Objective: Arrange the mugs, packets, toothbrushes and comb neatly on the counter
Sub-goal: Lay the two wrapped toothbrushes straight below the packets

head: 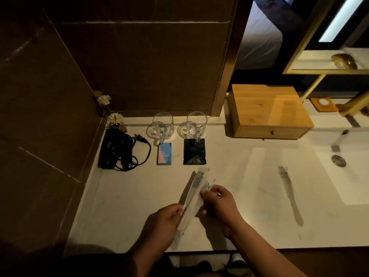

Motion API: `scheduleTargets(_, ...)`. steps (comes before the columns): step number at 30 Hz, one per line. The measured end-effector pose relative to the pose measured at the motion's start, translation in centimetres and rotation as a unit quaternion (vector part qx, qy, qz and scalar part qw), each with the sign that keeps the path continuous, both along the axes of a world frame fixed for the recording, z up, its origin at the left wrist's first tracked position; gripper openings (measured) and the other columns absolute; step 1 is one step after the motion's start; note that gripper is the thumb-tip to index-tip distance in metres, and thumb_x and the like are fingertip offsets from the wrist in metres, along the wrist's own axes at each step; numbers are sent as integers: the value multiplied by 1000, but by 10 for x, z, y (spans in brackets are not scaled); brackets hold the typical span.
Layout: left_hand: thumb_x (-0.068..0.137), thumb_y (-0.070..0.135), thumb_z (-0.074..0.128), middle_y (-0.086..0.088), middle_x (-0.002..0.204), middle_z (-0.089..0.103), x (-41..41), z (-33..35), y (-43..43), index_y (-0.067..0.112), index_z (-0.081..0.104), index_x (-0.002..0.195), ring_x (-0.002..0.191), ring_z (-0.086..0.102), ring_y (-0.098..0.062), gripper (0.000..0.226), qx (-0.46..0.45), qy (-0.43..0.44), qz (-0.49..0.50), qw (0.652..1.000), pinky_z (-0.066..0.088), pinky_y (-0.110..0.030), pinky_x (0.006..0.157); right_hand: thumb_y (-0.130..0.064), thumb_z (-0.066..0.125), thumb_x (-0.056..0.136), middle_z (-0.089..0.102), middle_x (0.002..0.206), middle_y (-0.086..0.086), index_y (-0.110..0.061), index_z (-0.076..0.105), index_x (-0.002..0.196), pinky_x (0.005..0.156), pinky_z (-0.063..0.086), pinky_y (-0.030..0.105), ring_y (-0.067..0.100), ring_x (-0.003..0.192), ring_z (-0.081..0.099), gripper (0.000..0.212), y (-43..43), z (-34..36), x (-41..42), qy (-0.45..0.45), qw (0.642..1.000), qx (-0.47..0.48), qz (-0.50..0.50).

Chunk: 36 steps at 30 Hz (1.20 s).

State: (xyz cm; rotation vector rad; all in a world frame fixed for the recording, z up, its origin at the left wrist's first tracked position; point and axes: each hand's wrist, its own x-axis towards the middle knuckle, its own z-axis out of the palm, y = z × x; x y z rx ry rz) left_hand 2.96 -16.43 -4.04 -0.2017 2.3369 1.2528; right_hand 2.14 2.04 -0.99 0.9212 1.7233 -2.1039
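Two glass mugs (162, 124) (196, 123) stand side by side at the back of the white counter (127, 196). In front of them lie a blue-and-pink packet (164, 154) and a black packet (194, 151). My left hand (165, 222) and my right hand (218, 202) both hold wrapped toothbrushes (194, 194) in clear sleeves, tilted above the counter's front middle. A dark comb (289, 194) lies on the counter to the right, near the sink.
A black hair dryer with coiled cord (117, 149) lies at the left. A wooden drawer box (269, 112) sits at the back right. The sink basin (347, 176) with its drain and gold tap (355, 108) is at the far right. Dried flowers (114, 118) stand in the corner.
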Motion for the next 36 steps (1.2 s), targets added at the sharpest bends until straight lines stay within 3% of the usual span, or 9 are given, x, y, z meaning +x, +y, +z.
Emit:
scheduleTargets(3, 95, 42, 57, 26, 83, 73, -1, 1, -13, 52, 71, 87, 81, 70, -2, 20, 15, -12, 5, 1000, 61, -31, 76, -11, 65, 89, 66, 88, 36, 17, 58, 96, 51, 56, 29, 31, 61, 61, 30, -12, -3, 4, 21, 999, 43, -15)
scheduleTargets(7, 95, 46, 53, 18, 81, 72, -2, -4, -35, 45, 66, 89, 70, 67, -6, 15, -52, 51, 24, 997, 59, -33, 61, -13, 69, 87, 68, 75, 21, 16, 55, 87, 59, 57, 29, 28, 64, 66, 32, -16, -13, 5, 53, 994, 95, -28)
scheduleTargets(13, 93, 48, 49, 14, 81, 73, 7, -2, -52, 35, 67, 89, 75, 67, -7, 23, -89, 82, 57, 991, 59, -42, 75, -18, 70, 88, 73, 86, 16, -8, 71, 92, 68, 62, 42, 36, 79, 71, 11, -6, -13, -9, 29, 990, 130, 44)
scheduleTargets(15, 95, 41, 53, 13, 88, 74, 11, -1, -52, 33, 68, 93, 79, 66, -9, 18, -132, 109, 27, 985, 57, -39, 78, -23, 72, 86, 74, 92, 7, -15, 70, 104, 75, 61, 44, 29, 83, 71, 19, -3, -21, -16, 28, 970, 224, 92)
scheduleTargets(18, 88, 47, 58, 8, 101, 70, 16, 2, -48, 33, 65, 112, 90, 65, -15, 28, -225, 168, -35, 959, 56, -36, 75, -27, 72, 85, 69, 108, 2, -18, 57, 127, 75, 51, 28, 19, 92, 65, 46, 4, -27, -17, 53, 911, 388, 131)
scheduleTargets(21, 86, 60, 47, 3, 107, 61, 11, 1, -41, 33, 50, 133, 92, 62, -20, 54, -293, 213, -121, 924, 57, -38, 65, -32, 69, 87, 65, 107, 1, -20, 59, 123, 63, 40, 17, 13, 83, 59, 40, 8, -28, -11, 96, 856, 469, 196)
scheduleTargets(26, 99, 51, 41, -2, 121, 55, -9, 5, -24, 28, 39, 145, 102, 57, -19, 52, -316, 187, -193, 910, 53, -34, 81, -46, 65, 87, 63, 103, -3, -26, 59, 121, 66, 53, 27, 16, 83, 61, 40, -6, -25, -12, 130, 788, 537, 271)
scheduleTargets(33, 101, 49, 37, -1, 112, 63, 4, 0, -30, 27, 44, 142, 91, 62, -16, 47, -374, 177, -160, 896, 46, -28, 67, -30, 58, 92, 65, 106, 1, -24, 59, 123, 67, 49, 30, 22, 89, 61, 32, -16, -27, -20, 152, 771, 544, 294)
scheduleTargets(36, 96, 50, 49, -1, 100, 64, 4, -2, -33, 27, 57, 131, 81, 62, -17, 44, -376, 175, -143, 899, 49, -30, 59, -29, 60, 91, 66, 108, 2, -23, 56, 127, 66, 47, 28, 22, 91, 62, 36, -17, -29, -20, 164, 769, 545, 291)
